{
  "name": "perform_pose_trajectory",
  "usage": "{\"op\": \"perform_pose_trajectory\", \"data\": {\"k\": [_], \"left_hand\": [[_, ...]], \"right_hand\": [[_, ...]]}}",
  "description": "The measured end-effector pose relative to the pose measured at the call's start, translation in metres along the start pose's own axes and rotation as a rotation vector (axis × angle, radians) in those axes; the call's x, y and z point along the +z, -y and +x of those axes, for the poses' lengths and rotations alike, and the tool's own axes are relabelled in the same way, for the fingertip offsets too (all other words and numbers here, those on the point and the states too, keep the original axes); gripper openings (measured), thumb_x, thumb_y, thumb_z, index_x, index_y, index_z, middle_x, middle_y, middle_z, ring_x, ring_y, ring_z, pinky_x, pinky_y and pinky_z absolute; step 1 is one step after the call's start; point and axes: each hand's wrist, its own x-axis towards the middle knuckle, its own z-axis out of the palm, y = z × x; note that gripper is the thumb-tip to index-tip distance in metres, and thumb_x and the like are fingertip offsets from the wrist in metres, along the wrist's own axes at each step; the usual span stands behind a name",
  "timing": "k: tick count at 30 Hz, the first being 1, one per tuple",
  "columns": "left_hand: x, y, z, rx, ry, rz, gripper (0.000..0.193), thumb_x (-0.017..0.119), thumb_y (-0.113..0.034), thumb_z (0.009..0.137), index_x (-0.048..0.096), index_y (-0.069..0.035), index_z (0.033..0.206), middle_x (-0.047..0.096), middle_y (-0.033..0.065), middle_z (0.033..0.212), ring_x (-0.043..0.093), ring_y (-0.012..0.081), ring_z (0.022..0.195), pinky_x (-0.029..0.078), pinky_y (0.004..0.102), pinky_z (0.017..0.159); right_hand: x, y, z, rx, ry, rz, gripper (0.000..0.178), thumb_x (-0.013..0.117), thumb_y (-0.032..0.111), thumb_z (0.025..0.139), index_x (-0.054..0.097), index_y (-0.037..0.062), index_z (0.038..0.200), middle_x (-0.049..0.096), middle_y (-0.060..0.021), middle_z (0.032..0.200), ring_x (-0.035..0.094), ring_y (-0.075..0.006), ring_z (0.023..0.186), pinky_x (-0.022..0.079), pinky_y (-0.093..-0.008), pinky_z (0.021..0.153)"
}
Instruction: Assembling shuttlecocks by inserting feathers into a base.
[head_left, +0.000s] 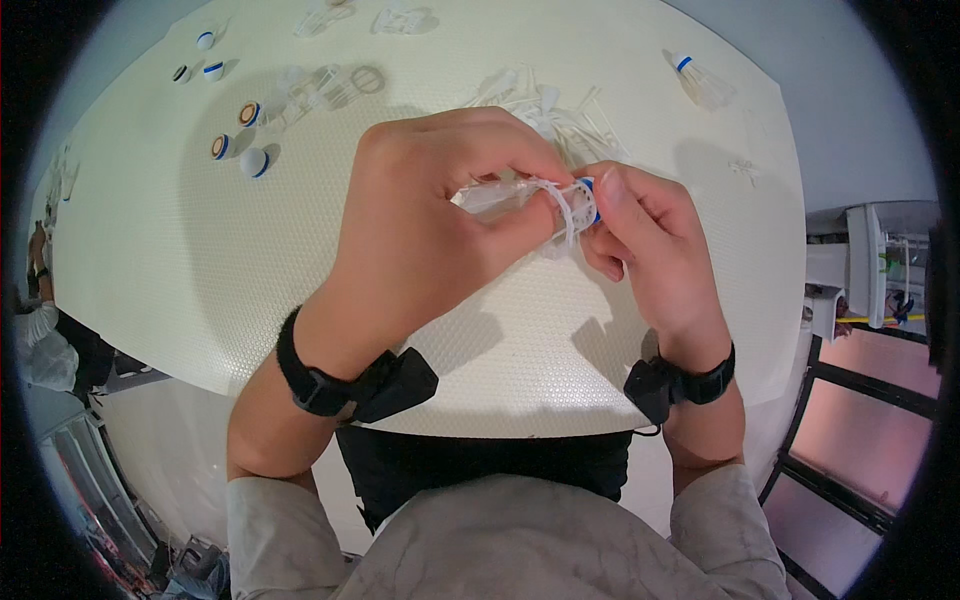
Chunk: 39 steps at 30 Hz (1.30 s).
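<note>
A translucent white shuttlecock skirt [500, 196] lies sideways between both hands above the table. My left hand [440, 190] is closed on it, with thumb and forefinger gripping near its narrow end. At that end sits a blue-banded shuttlecock base [588, 187], pinched by my right hand [650, 215] between thumb and fingers. The fingers hide most of the base, so I cannot tell how firmly skirt and base are joined. Just beyond my hands lies a pile of loose white feather-like pieces [560, 120].
On the white textured table [270, 330], several loose bases [254, 162] and clear skirts [333, 88] are scattered at the far left. A whole shuttlecock [703, 82] lies far right, near small white scraps [744, 170]. Another person [50, 340] shows at the left edge.
</note>
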Motion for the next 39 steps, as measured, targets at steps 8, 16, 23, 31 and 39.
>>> {"op": "perform_pose_trajectory", "data": {"k": [8,16,23,31,39], "left_hand": [[-0.007,-0.004,0.004,-0.019,0.014,0.038,0.015,0.07,0.002,0.077,0.073,-0.002,0.09,0.074,0.0067,0.092,0.069,0.0146,0.085,0.053,0.0265,0.078],[-0.008,0.0,-0.001,-0.07,0.027,0.097,0.014,0.071,0.001,0.079,0.074,0.0,0.092,0.075,0.0067,0.092,0.069,0.0135,0.086,0.052,0.0263,0.08],[-0.01,0.003,-0.002,-0.123,0.046,0.082,0.016,0.072,0.001,0.08,0.074,0.0,0.096,0.074,0.0073,0.094,0.068,0.0135,0.088,0.053,0.0268,0.081],[-0.014,0.01,0.012,-0.137,0.021,0.127,0.017,0.076,-0.001,0.081,0.074,-0.006,0.097,0.073,0.0015,0.094,0.065,0.009,0.08,0.051,0.0212,0.066],[-0.036,0.022,0.009,-0.256,0.5,0.434,0.012,0.076,-0.004,0.073,0.071,-0.002,0.083,0.066,0.0087,0.071,0.056,0.0159,0.057,0.046,0.0286,0.056]], "right_hand": [[0.0,0.005,0.004,0.038,-0.059,0.022,0.042,0.056,0.037,0.101,0.059,0.0038,0.077,0.041,0.0052,0.058,0.036,-0.0042,0.053,0.029,-0.0229,0.05],[0.001,-0.006,0.009,0.024,-0.008,-0.005,0.04,0.057,0.038,0.1,0.064,0.0023,0.083,0.043,0.0049,0.059,0.038,-0.0041,0.054,0.03,-0.0223,0.051],[0.002,-0.005,0.009,-0.047,0.006,-0.064,0.04,0.058,0.039,0.1,0.067,0.0031,0.085,0.044,0.0052,0.057,0.039,-0.0042,0.054,0.031,-0.0226,0.051],[-0.04,-0.017,0.033,-0.057,-0.183,-0.116,0.049,0.052,0.044,0.101,0.069,0.0008,0.087,0.039,0.0064,0.056,0.033,-0.0056,0.051,0.026,-0.0237,0.05],[-0.031,0.01,0.029,-0.027,-0.305,0.359,0.039,0.051,0.033,0.104,0.049,0.0088,0.073,0.032,0.0046,0.06,0.026,-0.0079,0.051,0.022,-0.026,0.046]]}}
